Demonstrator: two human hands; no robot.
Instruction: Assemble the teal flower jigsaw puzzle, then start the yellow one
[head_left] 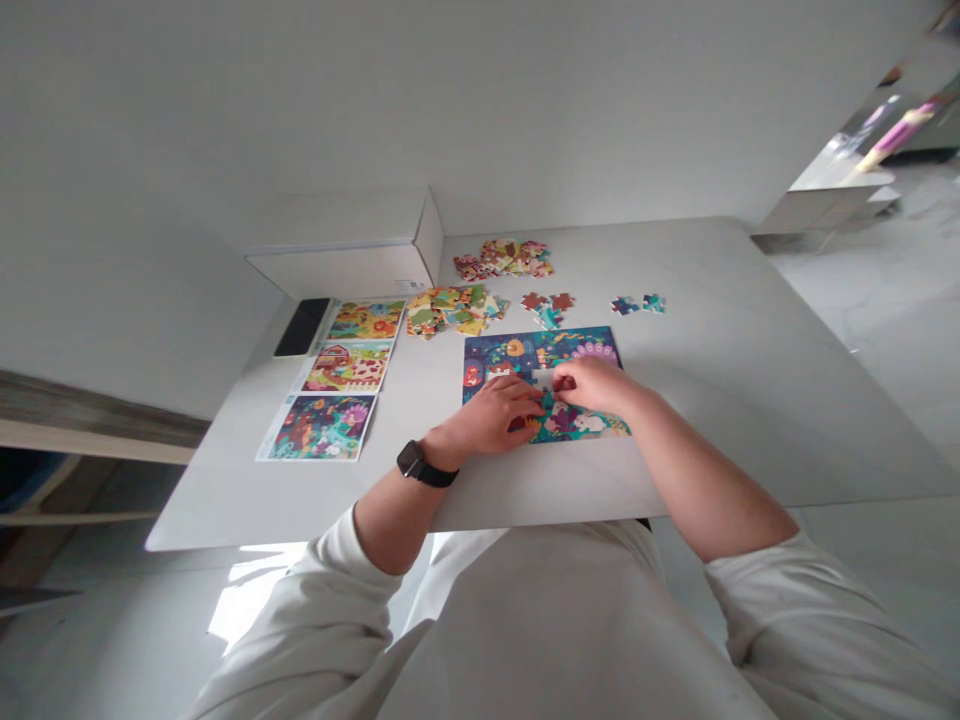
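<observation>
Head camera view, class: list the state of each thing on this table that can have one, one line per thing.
Jigsaw puzzle: partly assembled, with a gap near the hands.
Left hand: resting on the puzzle.
Right hand: on the puzzle, fingers at the gap.
Loose puzzle pieces: heaped, unassembled.
Smartphone: lying flat, screen dark.
White box: appears shut.
Picture sheets: lying flat in a column.

The person is wearing a loose white long-sleeved sweatshirt (555,630), its sleeves (787,600) bunching thickly below the elbows, and a black smartwatch (409,459) on a black strap is circling the left wrist (439,450).
</observation>
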